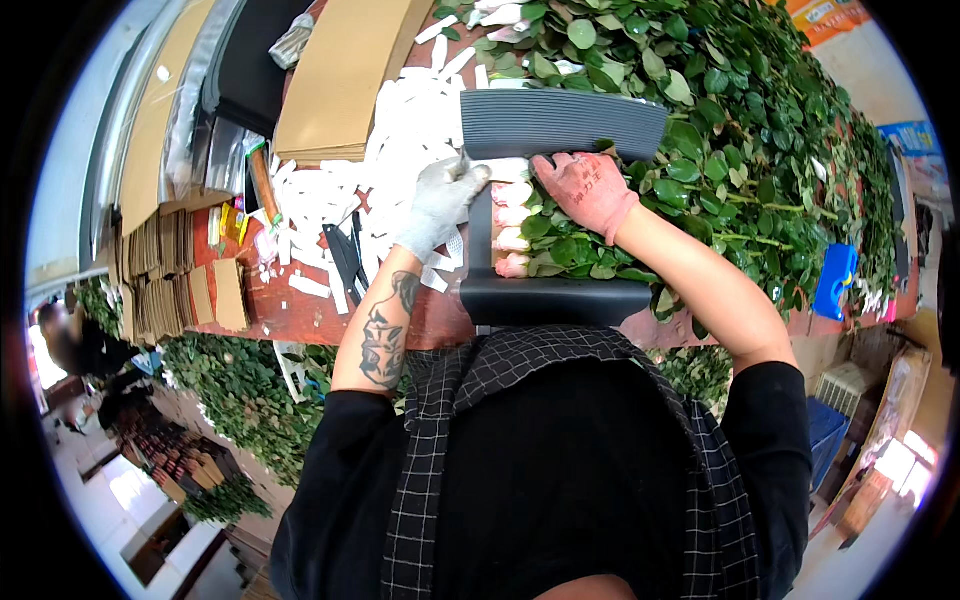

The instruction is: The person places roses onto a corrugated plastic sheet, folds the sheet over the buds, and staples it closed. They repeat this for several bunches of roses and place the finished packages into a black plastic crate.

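Observation:
My left hand, in a pale grey glove, is at the left edge of a black flower-packing stand. Its thumb reaches the left end of a white sleeve, which seems to cover a rose head. At the sleeve's other end are the curled fingers of my right hand, in a red-pink glove bearing writing. Leaves and the glove hide what those fingers grip. Below the sleeve, several pale pink roses lie in a column, heads left, leafy stems right. A dark ribbed sheet stands beyond both hands.
White flower sleeves cover the table's left half, near stacked cardboard sheets. Black scissors lie by my left forearm. Leafy rose stems are heaped at right, with a blue tape dispenser near the edge. Small cardboard pieces stand far left.

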The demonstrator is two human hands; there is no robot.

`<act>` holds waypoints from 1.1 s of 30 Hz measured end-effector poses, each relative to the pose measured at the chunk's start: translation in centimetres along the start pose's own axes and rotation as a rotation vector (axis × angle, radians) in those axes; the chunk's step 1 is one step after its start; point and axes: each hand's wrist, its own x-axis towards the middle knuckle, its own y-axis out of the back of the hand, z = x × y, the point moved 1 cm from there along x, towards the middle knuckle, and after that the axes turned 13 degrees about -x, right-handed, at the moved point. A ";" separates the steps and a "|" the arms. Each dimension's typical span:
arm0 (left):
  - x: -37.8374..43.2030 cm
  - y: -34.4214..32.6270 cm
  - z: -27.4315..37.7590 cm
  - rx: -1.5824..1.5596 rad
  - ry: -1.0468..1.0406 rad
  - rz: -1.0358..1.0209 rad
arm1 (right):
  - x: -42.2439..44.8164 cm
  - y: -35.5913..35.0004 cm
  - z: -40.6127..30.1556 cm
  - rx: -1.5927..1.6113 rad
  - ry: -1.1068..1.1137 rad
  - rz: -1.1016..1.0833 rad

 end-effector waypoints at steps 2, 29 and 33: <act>1.0 3.2 -1.5 0.306 -0.073 -0.031 | 0.2 -0.1 -0.1 0.031 -0.003 0.015; -4.3 1.5 0.1 0.231 0.157 -0.249 | -3.5 3.9 -2.2 0.461 0.177 -0.023; -3.4 2.5 -4.5 0.969 -0.495 -0.406 | -2.9 4.2 -3.5 0.346 0.245 -0.139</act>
